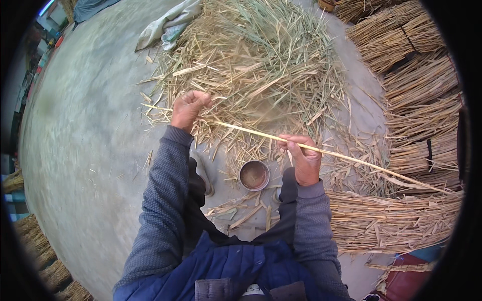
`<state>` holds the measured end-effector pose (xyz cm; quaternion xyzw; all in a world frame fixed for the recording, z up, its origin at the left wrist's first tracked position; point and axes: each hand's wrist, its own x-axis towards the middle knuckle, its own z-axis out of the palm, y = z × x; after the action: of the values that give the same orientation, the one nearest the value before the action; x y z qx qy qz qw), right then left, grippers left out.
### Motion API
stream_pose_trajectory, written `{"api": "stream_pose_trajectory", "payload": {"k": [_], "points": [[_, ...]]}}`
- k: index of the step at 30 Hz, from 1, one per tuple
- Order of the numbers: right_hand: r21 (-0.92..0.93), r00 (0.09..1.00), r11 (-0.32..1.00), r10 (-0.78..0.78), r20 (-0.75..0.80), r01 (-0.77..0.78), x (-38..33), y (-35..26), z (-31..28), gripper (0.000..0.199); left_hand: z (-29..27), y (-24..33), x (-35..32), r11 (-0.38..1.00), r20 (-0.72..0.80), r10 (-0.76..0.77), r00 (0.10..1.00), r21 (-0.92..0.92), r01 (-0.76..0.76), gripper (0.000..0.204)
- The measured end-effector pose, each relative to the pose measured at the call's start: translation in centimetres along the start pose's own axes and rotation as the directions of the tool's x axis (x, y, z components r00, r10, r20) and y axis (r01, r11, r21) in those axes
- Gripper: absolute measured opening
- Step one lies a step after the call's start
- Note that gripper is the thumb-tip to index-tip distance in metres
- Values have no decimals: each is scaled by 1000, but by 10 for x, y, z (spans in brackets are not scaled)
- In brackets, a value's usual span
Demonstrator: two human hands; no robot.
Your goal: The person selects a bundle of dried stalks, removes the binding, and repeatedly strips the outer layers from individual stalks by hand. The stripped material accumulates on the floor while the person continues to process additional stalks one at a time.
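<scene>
A long, thin, pale-yellow reed stalk (251,132) slants across in front of me, its right end reaching down toward the bundles. My right hand (304,156) grips it between thumb and fingers near the middle. Farther left, my left hand (191,106) is closed with its fingertips pinched together, just above the stalk. The stalk passes behind that hand and shows again on its left side. Whatever the left fingertips hold, if anything, is too small to make out. Below the stalk, a round metal bowl (254,175) with a brownish inside stands on the floor between my feet.
A large heap of dry leaves and husks (256,60) spreads ahead, with a pale sack (168,25) at its upper left. Tied reed bundles (422,95) are stacked along the right. Another reed bundle (391,220) lies beside my right forearm. Concrete floor (90,125) extends left.
</scene>
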<state>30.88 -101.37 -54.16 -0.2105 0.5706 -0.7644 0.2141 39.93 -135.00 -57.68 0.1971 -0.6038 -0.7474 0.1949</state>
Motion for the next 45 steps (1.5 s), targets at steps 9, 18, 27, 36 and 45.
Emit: {"api": "stream_pose_trajectory", "payload": {"k": [9,18,27,36,45], "points": [[-111,981,994,-4,-194,-18,9,0,13,19,-36,6,-6,256,-51,443,895,964,-72,28],[-86,972,996,12,-234,-33,16,16,26,20,69,12,-29,457,506,455,733,573,-680,25],[-43,965,997,56,-257,-70,21,10,7,30,-5,5,-14,62,360,171,917,925,-375,18],[8,984,991,133,-122,-133,18,27,39,32,85,1,-39,449,535,298,790,652,-611,23],[73,950,995,84,-299,-65,27,18,13,28,35,12,-26,495,470,353,809,640,-588,19]]}}
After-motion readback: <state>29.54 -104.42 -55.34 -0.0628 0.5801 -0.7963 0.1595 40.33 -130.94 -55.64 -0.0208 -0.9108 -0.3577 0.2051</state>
